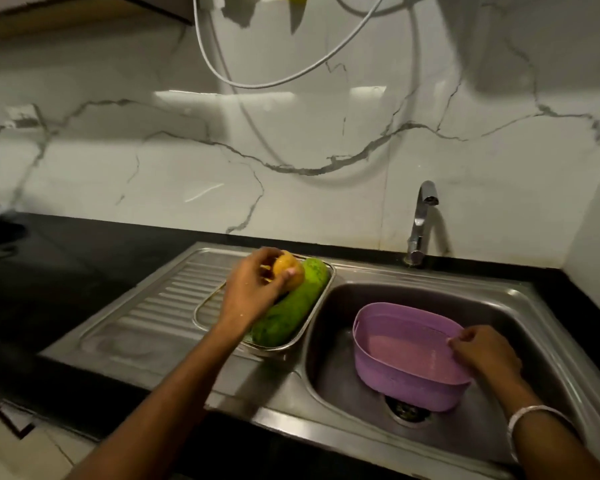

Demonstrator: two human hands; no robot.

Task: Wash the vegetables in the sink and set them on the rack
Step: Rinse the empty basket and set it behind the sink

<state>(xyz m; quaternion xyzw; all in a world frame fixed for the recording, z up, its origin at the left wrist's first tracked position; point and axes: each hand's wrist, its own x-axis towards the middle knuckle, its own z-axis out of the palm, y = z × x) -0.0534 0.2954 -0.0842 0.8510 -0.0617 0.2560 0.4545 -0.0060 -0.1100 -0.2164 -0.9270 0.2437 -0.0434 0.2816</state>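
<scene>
One gourd (290, 308), one orange vegetable (289, 273), two hands (253, 289)

In the middle of the frame the left hand (253, 289) grips a yellow-orange vegetable (289, 271) over a metal rack (208, 299) on the sink's draining board, where a long green gourd (291, 306) already lies. At lower right the right hand (485, 351) pinches the rim of a purple basket (406, 372) standing in the steel sink (343, 344). A tap (421, 223) rises behind, on the dark surface (84, 244).
</scene>
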